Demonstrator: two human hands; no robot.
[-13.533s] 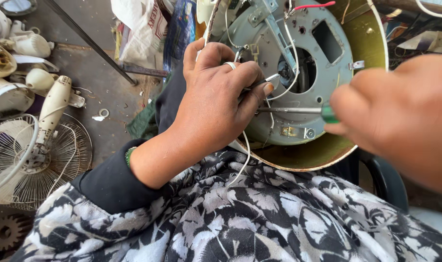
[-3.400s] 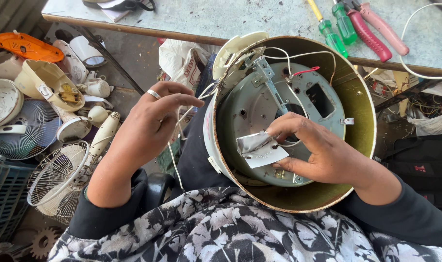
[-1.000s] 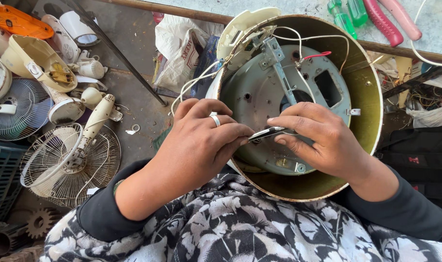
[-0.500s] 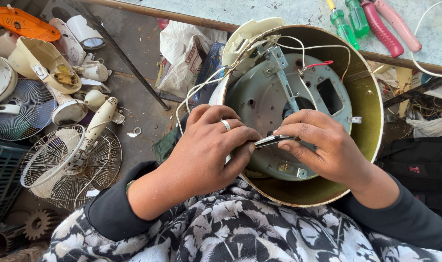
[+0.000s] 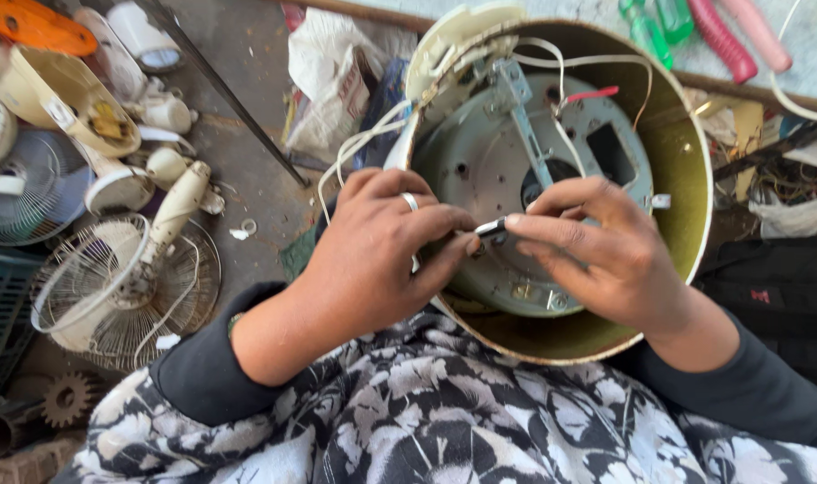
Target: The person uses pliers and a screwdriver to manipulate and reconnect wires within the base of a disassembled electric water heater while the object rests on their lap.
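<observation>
Two hands met over the round metal appliance base [image 5: 552,179] on my lap: my left hand [image 5: 382,246] and right hand [image 5: 597,246] pinched one small dark metal part [image 5: 491,228] between fingertips, grip pressed together.

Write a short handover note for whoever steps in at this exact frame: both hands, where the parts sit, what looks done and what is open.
Left hand and right hand pinch one small dark piece between their fingertips, over the grey metal plate.
The plate sits inside the round yellow-green housing, tilted on the lap.
Done: housing open, white wires hanging loose.
Left: the piece is not yet seated on the plate.
</observation>
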